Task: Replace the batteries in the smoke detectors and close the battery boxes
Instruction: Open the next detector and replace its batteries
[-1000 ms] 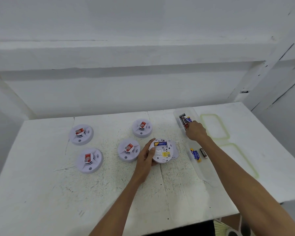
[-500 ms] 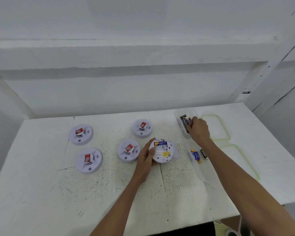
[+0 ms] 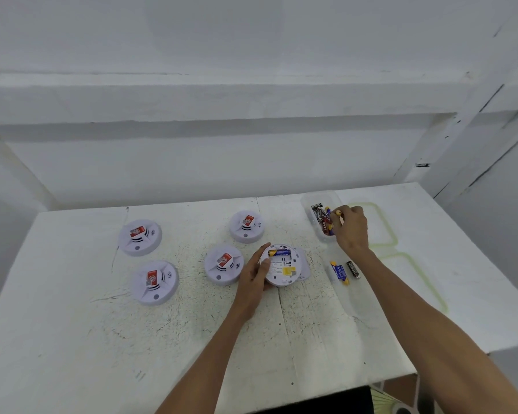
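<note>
White walls enclose a scuffed white counter [image 3: 192,339]. On it the left hand [image 3: 253,279] steadies an upturned smoke detector [image 3: 283,265]; its open bay holds one battery [image 3: 278,252] lying left to right. The right hand [image 3: 352,227] is at the far-right clear tub [image 3: 307,204], its fingers [image 3: 341,212] pinching a yellow-tipped battery [image 3: 338,212]. The detector lies to the near left of that battery, so the right hand must carry it over. Four other detectors sit face up further left.
</note>
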Demonstrator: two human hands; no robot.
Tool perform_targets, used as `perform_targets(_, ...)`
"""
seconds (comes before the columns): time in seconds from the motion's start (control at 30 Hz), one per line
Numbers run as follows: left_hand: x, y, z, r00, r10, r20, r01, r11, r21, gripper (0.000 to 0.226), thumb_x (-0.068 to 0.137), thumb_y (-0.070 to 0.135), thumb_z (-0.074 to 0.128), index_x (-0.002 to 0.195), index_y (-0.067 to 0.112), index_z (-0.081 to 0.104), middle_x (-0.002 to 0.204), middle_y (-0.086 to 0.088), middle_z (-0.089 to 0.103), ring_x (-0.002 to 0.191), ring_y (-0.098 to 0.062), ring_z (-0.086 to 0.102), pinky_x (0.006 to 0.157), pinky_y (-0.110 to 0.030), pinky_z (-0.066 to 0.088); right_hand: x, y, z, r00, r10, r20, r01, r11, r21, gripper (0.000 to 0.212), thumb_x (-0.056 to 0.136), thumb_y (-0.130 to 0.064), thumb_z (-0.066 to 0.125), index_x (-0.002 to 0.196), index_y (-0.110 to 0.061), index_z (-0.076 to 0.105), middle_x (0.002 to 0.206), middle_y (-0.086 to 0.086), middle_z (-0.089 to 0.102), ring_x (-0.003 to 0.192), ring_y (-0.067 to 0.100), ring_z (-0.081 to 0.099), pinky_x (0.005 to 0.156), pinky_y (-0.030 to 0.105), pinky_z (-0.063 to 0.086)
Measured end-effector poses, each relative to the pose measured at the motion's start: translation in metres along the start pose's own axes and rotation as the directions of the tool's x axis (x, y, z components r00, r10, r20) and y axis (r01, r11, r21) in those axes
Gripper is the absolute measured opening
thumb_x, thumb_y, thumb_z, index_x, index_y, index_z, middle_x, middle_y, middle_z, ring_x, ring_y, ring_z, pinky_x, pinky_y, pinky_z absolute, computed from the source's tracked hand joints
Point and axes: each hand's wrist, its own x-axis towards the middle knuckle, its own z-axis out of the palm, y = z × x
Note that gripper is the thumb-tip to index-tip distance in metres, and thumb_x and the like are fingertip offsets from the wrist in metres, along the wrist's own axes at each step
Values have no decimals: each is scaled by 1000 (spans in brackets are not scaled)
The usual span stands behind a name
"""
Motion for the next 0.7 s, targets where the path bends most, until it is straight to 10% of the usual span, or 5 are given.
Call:
perform_targets(0.27,-3,2,0,1000,-1,6,2,1000,-14,37,110,22,48,144,35,53,137,13,66,125,-13,65,98,-44,60,-14,-18,-5,999,0,38,-5,992,128,22,106,-19,38,124,-15,49,73,4,56,60,16,50,47,18,36)
perform_targets(0.57,-6,3,0,1000,21,3,-21,999,-25,35,110,20,48,136,42,57,138,13,66,127,-15,64,101,-46,58,-51,-38,10,959,-247,-136,257,964,61,27,107,-28,39,125,-19,56,92,-5,65,79,15,59,69,30,44)
perform_targets(0.7,-6,1,1,1000,27,-11,-27,999,-30,36,110,21,48,140,38,55,143,4,64,127,-17,65,101,-48,58,-79,-51,23,968,-238,-81,249,956,157,19,105,-25,45,118,-15,54,76,-3,63,63,14,57,56,30,42)
